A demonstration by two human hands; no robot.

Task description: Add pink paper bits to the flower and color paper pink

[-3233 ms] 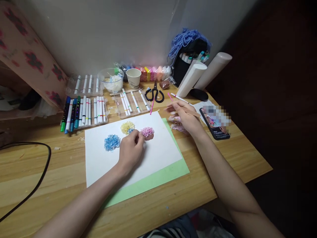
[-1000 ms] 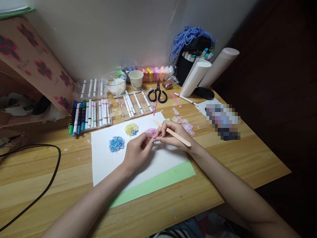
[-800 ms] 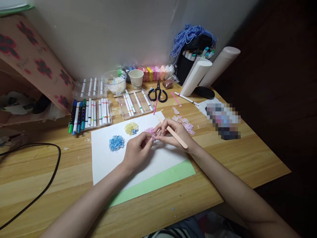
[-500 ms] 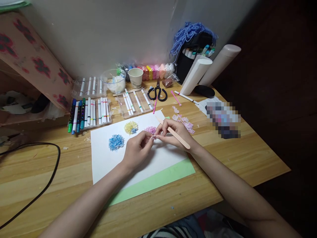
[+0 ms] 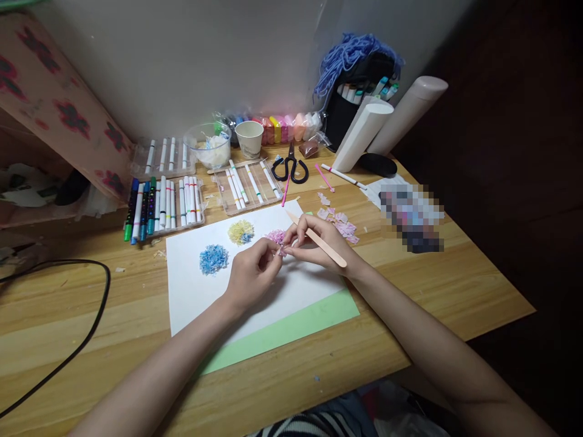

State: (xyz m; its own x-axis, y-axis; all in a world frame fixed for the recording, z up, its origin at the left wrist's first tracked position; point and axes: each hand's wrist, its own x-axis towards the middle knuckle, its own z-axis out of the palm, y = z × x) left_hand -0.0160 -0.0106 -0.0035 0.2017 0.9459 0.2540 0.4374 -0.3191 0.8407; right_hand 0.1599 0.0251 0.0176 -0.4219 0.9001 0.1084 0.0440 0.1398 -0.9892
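Note:
Above the white paper (image 5: 191, 309), my left hand (image 5: 255, 267) pinches a small pinkish scrap of paper (image 5: 281, 250). The fingertips of my right hand (image 5: 314, 240) are closed on the same scrap. A flat wooden craft stick (image 5: 325, 247) is also tucked in my right hand, slanting across its back. On the white paper lie a blue clump of shreds (image 5: 214, 260), a yellow clump (image 5: 240, 232) with some blue at its edge, and a pink clump (image 5: 276, 235) partly hidden by my fingers. Green paper (image 5: 291, 328) shows underneath.
Loose pink paper scraps (image 5: 344, 227) lie right of the sheet. Behind it are black-handled scissors (image 5: 290, 169), marker trays (image 5: 248, 188), a paper cup (image 5: 249, 139) and a clear bowl (image 5: 209, 149). White bottles (image 5: 364, 136) stand back right; a black cable (image 5: 102, 303) curves at left.
The fingertips have shifted slightly around the pinkish scrap, which shows a little more now. The view has tilted a little; the clumps have not moved.

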